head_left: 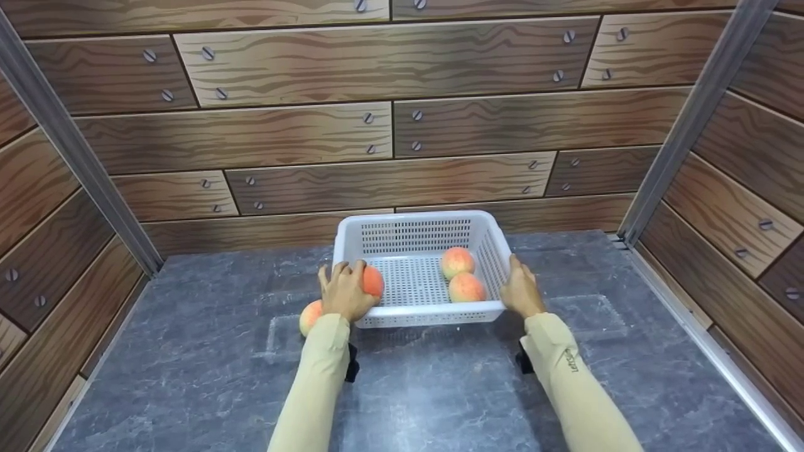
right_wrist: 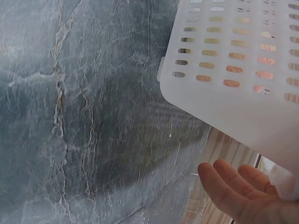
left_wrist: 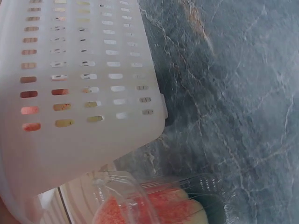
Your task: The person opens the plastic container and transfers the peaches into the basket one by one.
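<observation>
A white perforated plastic basket (head_left: 414, 311) stands near the back of the table. Inside its left end, my left hand (head_left: 347, 295) grips a reddish peach (head_left: 373, 282), with thumb and index finger at its side. Red and yellow of that peach show through the upper slots of the basket wall (left_wrist: 70, 149) in the left wrist view. Two more peaches (head_left: 467, 287) lie at the right of the basket floor. My right hand (head_left: 521, 290) holds the right rim; its fingers (right_wrist: 222, 189) lie outside the wall, the thumb hidden.
Another peach (head_left: 310, 316) sits left of the basket, in a clear plastic container (left_wrist: 135, 186). A second clear plastic outline (head_left: 603, 314) lies on the grey marbled tabletop (head_left: 433, 389) to the right. Wood-patterned walls (head_left: 389, 132) enclose the back and sides.
</observation>
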`<state>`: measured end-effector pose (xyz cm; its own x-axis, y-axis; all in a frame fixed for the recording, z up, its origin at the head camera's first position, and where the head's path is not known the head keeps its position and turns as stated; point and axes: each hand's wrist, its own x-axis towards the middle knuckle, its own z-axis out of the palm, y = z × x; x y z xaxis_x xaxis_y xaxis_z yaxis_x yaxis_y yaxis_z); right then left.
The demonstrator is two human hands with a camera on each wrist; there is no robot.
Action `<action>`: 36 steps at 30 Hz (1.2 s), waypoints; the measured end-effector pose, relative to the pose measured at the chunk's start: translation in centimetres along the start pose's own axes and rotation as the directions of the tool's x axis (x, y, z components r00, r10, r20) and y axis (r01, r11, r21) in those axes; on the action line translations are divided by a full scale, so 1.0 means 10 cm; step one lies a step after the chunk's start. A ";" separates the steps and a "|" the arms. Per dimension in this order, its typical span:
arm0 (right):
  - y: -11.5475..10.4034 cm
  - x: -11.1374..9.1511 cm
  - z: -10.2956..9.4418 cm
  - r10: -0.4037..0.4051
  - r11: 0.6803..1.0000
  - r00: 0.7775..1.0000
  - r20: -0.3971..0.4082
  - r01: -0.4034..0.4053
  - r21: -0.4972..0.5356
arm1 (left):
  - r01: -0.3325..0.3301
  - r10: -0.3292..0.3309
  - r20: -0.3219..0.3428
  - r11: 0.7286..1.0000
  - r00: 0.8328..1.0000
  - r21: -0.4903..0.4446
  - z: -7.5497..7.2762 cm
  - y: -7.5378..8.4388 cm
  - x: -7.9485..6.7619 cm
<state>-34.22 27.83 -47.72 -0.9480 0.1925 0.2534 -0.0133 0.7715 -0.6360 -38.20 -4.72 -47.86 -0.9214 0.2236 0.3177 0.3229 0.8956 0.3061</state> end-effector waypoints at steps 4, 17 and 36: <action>0.00 0.00 0.01 -0.006 1.000 1.000 -0.003 0.006 0.005 | 0.010 -0.011 -0.008 1.000 1.000 -0.017 0.02 -0.02 -0.01; -0.03 0.04 -0.04 0.015 1.000 1.000 0.025 -0.014 -0.007 | 0.039 -0.039 0.002 0.999 0.999 -0.001 0.03 0.02 0.02; 0.01 0.01 -0.01 0.036 0.999 0.998 0.049 -0.036 -0.003 | 0.045 -0.047 0.087 0.999 0.995 0.025 0.05 0.01 0.04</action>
<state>-34.26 27.95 -47.69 -0.9624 0.1902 0.1938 0.0219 0.7657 -0.6429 -38.66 -4.31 -48.11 -0.9510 0.2137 0.2235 0.2754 0.9140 0.2981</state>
